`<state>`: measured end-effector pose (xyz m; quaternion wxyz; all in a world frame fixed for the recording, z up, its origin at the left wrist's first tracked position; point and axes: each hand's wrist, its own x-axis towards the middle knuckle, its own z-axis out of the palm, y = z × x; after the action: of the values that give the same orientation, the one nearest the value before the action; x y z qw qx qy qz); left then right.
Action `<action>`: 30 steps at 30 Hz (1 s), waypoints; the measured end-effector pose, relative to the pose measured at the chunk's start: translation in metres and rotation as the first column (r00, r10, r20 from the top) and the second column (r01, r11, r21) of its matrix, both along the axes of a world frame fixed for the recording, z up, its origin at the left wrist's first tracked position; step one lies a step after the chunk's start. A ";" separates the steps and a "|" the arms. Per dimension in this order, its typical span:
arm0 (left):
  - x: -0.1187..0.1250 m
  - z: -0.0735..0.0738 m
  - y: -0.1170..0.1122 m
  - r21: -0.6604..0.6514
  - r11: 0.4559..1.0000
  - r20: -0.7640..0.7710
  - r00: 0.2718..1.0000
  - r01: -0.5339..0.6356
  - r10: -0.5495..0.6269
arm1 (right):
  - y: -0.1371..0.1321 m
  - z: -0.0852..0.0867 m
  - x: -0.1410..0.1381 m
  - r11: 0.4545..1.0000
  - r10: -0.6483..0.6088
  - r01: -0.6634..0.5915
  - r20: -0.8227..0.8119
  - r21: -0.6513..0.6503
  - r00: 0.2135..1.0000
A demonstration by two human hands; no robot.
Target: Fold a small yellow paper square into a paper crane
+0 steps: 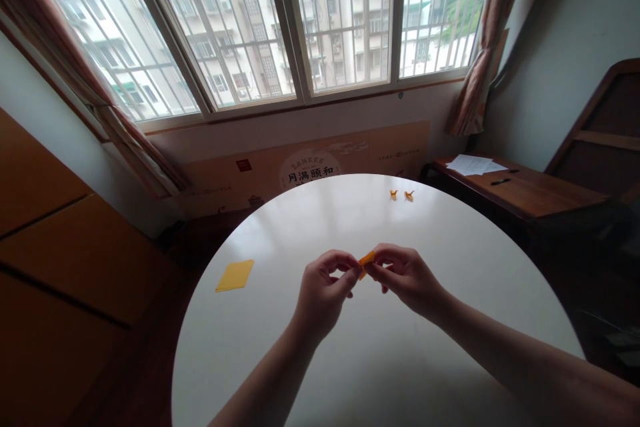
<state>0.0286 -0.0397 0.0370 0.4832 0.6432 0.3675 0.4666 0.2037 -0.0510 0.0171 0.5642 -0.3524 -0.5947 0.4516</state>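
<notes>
A small folded orange paper (369, 257) is held up over the round white table (400, 360), a little right of the middle of the view, between the two hands. Taking that paper as the clock's centre, with twelve straight ahead toward the window (250, 27), its visible long axis slants from about eight o'clock to two o'clock, and a smaller flap shows below, toward seven. Its tips are partly covered, so which end is its front cannot be told. The left hand (317, 290), at eight o'clock, pinches the near-left end, fingers (349, 280) closed on it; the right hand (410, 277), at four, has thumb and forefinger closed on the other end. Two small orange folded figures (409, 195) stand side by side at one o'clock, near the table's far edge. Flat yellow paper (235, 275) lies at nine, with the left hand between it and the folded piece. Beyond the table, a printed cardboard panel (400, 143) stands under the window, its lower part hidden by the rim; a wooden side table (540, 193) with white sheets (475, 165) sits at two.
</notes>
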 end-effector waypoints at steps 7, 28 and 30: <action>0.000 -0.002 0.005 -0.138 0.988 0.064 0.996 0.074 -0.065 | 0.002 -0.005 0.002 0.999 -0.005 0.006 0.021 -0.040 1.000; -0.002 -0.003 0.010 -0.094 0.994 -0.055 0.996 0.060 -0.065 | 0.002 -0.004 0.002 0.971 0.075 -0.063 0.042 -0.232 0.996; -0.002 -0.002 0.011 -0.161 0.983 -0.014 0.996 0.087 -0.090 | 0.002 -0.003 0.003 0.972 0.073 -0.058 0.059 -0.229 0.996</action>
<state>0.0261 -0.0292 0.0351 0.5498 0.6228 0.3798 0.4069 0.2065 -0.0491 0.0139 0.4847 -0.4095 -0.5690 0.5230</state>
